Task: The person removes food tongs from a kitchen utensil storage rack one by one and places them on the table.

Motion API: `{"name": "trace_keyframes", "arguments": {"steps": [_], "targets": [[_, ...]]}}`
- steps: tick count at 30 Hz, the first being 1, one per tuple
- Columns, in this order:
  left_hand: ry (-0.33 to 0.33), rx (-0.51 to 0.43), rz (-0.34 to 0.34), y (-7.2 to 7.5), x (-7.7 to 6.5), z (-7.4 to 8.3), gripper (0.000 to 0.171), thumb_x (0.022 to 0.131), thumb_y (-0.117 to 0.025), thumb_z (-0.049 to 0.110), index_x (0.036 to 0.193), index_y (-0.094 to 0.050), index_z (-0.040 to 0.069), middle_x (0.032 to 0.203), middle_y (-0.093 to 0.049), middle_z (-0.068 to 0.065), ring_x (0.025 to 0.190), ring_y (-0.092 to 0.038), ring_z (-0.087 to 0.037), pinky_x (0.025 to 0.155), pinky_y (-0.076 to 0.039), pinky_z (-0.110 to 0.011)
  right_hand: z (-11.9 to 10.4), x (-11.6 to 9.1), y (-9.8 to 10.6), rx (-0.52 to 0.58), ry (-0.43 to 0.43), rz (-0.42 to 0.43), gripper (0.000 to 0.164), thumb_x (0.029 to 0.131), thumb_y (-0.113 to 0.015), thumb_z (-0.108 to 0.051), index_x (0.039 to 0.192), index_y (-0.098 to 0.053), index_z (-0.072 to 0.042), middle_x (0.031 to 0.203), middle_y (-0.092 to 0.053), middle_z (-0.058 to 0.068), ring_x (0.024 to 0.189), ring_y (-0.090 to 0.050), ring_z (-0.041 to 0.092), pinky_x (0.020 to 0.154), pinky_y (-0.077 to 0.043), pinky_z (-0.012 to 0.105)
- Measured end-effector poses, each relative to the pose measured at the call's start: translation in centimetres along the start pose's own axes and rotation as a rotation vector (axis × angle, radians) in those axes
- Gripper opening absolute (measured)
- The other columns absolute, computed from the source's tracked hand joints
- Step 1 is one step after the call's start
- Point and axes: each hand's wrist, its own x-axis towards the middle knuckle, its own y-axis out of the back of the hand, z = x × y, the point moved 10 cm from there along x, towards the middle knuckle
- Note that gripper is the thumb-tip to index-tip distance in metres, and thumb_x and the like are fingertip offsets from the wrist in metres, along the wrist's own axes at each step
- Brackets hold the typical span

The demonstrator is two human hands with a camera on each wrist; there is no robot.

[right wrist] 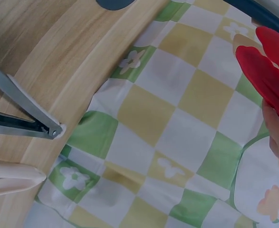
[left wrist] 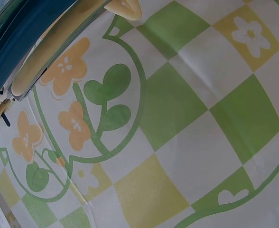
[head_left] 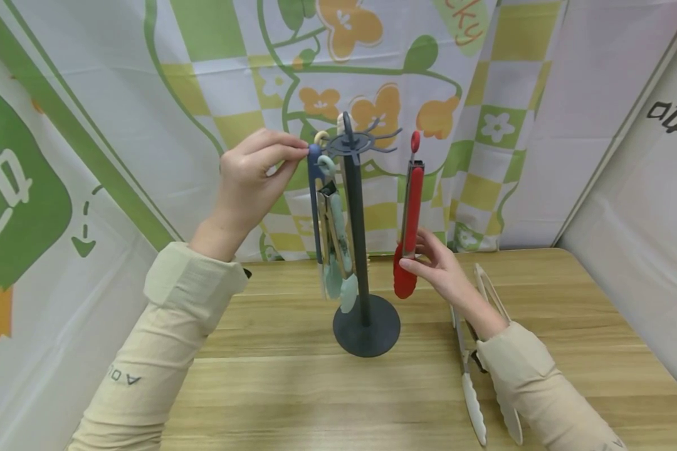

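Two bare hands are working in front of you at a dark hook rack (head_left: 358,232). Your left grip (head_left: 251,172) is nearly closed, its fingertips and thumb pinching the top of the blue tongs (head_left: 315,200) right at the rack's hooks. Your right grip (head_left: 442,269) is curling around the lower part of the red tongs (head_left: 412,210), your thumb lying across the near side and your fingers reaching behind; it is opening only as wide as the tool.

The red tongs are standing upright in the air to the right of the rack, apart from its hooks, their scalloped red heads pointing down and a red ring topping the metal hinge. The blue tongs are hanging upright on the rack's left side, long and narrow; whether a hook is bearing them, you cannot tell. Just beside them, mint tongs (head_left: 340,225) are hanging by a pale ring, heads downward. Yellow-handled tongs (left wrist: 54,45) are showing alongside in the left wrist view.

Below, the rack is resting its round base on the wooden bench (head_left: 271,376). Near your right forearm, metal tongs (right wrist: 23,100) and cream tongs (right wrist: 11,170) are lying spread on it. Behind everything, a checked, flowered cloth (head_left: 214,69) is hanging.
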Motion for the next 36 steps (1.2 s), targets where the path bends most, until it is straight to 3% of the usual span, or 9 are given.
{"name": "trace_keyframes", "arguments": {"steps": [15, 22, 30, 36], "targets": [[0.003, -0.016, 0.012, 0.1, 0.0, 0.0, 0.004, 0.079, -0.065, -0.006, 0.078, -0.069, -0.006, 0.082, -0.067, -0.012, 0.074, -0.061, -0.025, 0.071, -0.052, -0.024, 0.7, -0.9, 0.6, -0.033, -0.011, 0.000, 0.055, 0.088, -0.058, -0.004, 0.137, -0.033, -0.004, 0.119, -0.051, 0.018, 0.112, -0.047, 0.029, 0.089, -0.046, 0.022], [0.004, -0.019, 0.012, 0.1, 0.1, 0.1, 0.005, 0.080, -0.065, -0.006, 0.078, -0.070, -0.006, 0.082, -0.067, -0.012, 0.075, -0.061, -0.025, 0.070, -0.052, -0.025, 1.4, -1.2, 1.3, -0.081, -0.032, 0.025, 0.056, 0.087, -0.060, -0.005, 0.137, -0.034, -0.003, 0.119, -0.050, 0.018, 0.109, -0.048, 0.020, 0.089, -0.046, 0.020], [0.000, -0.011, 0.007, 0.0, 0.1, 0.1, 0.006, 0.080, -0.064, -0.005, 0.078, -0.070, -0.006, 0.082, -0.068, -0.012, 0.075, -0.061, -0.025, 0.071, -0.052, -0.024, 1.9, -1.7, 2.0, -0.140, -0.047, 0.040, 0.058, 0.086, -0.062, -0.006, 0.137, -0.035, -0.005, 0.118, -0.051, 0.017, 0.106, -0.049, 0.015, 0.089, -0.046, 0.025], [0.011, -0.022, 0.014, 0.1, 0.1, 0.0, 0.006, 0.081, -0.064, -0.005, 0.078, -0.070, -0.006, 0.082, -0.068, -0.012, 0.075, -0.061, -0.025, 0.071, -0.051, -0.024, 2.1, -2.1, 2.6, -0.175, -0.067, 0.044, 0.057, 0.086, -0.063, -0.008, 0.136, -0.037, -0.008, 0.117, -0.052, 0.018, 0.107, -0.048, 0.018, 0.089, -0.047, 0.032]]}}
